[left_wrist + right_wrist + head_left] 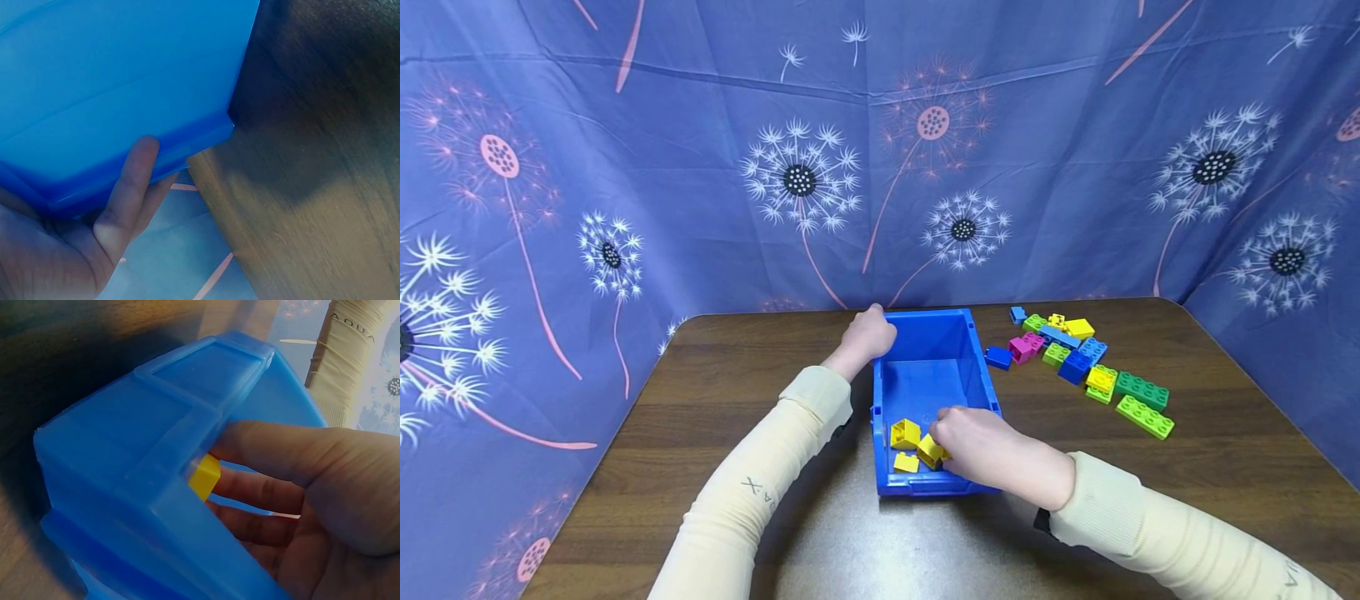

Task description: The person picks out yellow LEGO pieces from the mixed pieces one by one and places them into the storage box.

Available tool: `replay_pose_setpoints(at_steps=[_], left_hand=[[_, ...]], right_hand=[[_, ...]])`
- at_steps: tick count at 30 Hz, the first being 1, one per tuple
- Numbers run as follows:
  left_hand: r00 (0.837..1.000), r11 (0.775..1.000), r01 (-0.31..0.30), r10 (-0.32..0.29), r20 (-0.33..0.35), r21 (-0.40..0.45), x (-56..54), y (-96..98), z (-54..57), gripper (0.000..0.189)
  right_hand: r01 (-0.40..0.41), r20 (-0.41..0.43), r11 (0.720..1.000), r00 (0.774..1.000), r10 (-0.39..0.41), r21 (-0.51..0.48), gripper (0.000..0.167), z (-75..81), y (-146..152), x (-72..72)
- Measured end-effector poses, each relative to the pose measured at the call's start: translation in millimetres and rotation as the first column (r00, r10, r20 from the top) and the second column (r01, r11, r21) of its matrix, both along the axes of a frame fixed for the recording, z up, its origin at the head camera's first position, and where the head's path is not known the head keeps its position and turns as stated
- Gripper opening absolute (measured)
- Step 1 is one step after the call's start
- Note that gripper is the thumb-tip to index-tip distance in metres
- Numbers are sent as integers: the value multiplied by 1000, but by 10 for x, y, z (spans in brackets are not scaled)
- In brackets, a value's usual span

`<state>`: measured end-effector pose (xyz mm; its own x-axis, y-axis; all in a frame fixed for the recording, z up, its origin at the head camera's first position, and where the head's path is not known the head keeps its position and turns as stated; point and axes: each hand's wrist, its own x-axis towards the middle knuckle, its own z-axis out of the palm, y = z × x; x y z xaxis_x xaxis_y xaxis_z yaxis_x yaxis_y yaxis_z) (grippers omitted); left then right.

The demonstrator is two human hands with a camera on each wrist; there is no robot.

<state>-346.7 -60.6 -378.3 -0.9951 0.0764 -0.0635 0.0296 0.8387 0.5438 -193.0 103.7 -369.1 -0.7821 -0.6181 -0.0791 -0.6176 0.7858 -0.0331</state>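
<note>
A blue plastic storage bin (922,379) stands on the table, its low lip toward me. My left hand (870,333) grips the rim at the bin's far left corner; in the left wrist view its fingers (134,181) lie against the outside wall. My right hand (981,442) reaches inside over the near right side and pinches a yellow building block (931,451) between thumb and fingers. In the right wrist view part of that yellow block shows past the bin's edge. Two more yellow blocks, one taller (906,433) and one flatter (906,462), lie beside it on the bin floor.
To the right of the bin, loose building blocks are spread on the brown wooden table (737,350): a dark blue block (997,357), a magenta one (1021,348), a long dark green one (1142,390), a long lime one (1145,416) and several others. A blue dandelion-print cloth (700,167) hangs behind.
</note>
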Motion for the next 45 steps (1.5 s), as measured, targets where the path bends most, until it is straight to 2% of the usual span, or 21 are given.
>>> replay_pose_setpoints(at_steps=[6,21,29,45], left_hand=[[1000,1000,-5,5,5,6,3,-1,1,49],[1000,1000,-13,13,15,-2,-28,1,-18,49],[999,1000,-21,20,50,21,-42,10,-21,49],[999,1000,-16,16,51,17,-52,6,-31,49]], right_hand=[[-12,1,1000,1000,12,-18,33,-24,1,-20],[14,21,1000,1000,-14,26,33,-59,-32,-50],[21,34,999,999,-22,45,34,-69,-43,-61],[30,49,997,998,-33,67,34,-60,-75,-65]])
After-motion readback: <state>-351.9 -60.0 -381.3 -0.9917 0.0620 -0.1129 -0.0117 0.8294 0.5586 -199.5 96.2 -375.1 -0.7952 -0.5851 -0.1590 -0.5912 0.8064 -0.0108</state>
